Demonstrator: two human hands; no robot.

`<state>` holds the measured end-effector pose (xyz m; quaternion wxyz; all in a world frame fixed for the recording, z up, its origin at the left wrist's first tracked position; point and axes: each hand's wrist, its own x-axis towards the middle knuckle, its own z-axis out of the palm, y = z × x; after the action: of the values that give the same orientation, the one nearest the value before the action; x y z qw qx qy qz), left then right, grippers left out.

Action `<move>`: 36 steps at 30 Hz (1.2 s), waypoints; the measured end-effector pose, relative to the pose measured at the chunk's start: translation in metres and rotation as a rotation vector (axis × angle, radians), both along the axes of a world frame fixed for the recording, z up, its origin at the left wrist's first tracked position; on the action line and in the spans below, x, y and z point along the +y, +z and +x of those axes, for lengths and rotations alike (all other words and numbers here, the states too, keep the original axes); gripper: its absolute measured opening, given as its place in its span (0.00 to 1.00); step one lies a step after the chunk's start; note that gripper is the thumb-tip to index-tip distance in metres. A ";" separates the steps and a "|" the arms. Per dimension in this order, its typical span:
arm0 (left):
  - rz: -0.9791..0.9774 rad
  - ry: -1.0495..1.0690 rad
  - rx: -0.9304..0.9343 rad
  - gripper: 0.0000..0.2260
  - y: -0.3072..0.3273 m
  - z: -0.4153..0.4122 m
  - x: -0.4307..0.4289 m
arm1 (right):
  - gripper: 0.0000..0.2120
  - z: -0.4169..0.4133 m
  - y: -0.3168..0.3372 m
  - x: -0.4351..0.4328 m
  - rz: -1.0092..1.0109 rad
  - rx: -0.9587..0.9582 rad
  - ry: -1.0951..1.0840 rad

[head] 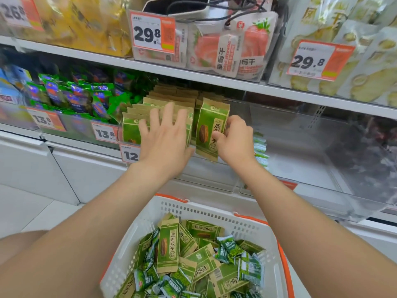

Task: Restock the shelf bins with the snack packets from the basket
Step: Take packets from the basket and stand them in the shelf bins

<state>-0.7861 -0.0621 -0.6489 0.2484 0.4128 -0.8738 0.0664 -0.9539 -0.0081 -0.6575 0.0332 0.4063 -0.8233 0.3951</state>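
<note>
A white basket (217, 214) with orange trim sits below me, holding several green-and-brown seed packets (168, 246) and small green pea packets (228, 248). In the clear shelf bin (206, 175) ahead, rows of the same green-and-brown packets (171, 95) stand upright. My left hand (165, 138) lies flat with spread fingers against the front of the left row. My right hand (235, 138) grips one upright packet (209, 130) by its right edge at the front of the right row.
Left of the bin lie green and blue snack bags (71, 93) behind price tags (104, 133). To the right is a clear bin (300, 147) with a few small green packets (261, 151) at its left side. The upper shelf holds dried-fruit bags (225, 50).
</note>
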 end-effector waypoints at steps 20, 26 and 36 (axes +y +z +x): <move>-0.007 0.038 -0.092 0.40 -0.018 -0.009 -0.007 | 0.19 -0.014 -0.011 -0.064 0.304 0.040 -0.072; -0.002 0.039 -0.086 0.42 -0.014 -0.006 -0.002 | 0.22 -0.018 -0.012 -0.055 0.296 -0.079 -0.095; 0.260 -0.193 0.229 0.07 -0.018 -0.008 0.050 | 0.11 0.016 -0.002 0.046 -0.193 0.472 0.164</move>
<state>-0.7937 -0.0123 -0.6669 0.2961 0.3607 -0.8764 -0.1186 -0.9381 0.0378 -0.6598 0.2308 0.5475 -0.7155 0.3675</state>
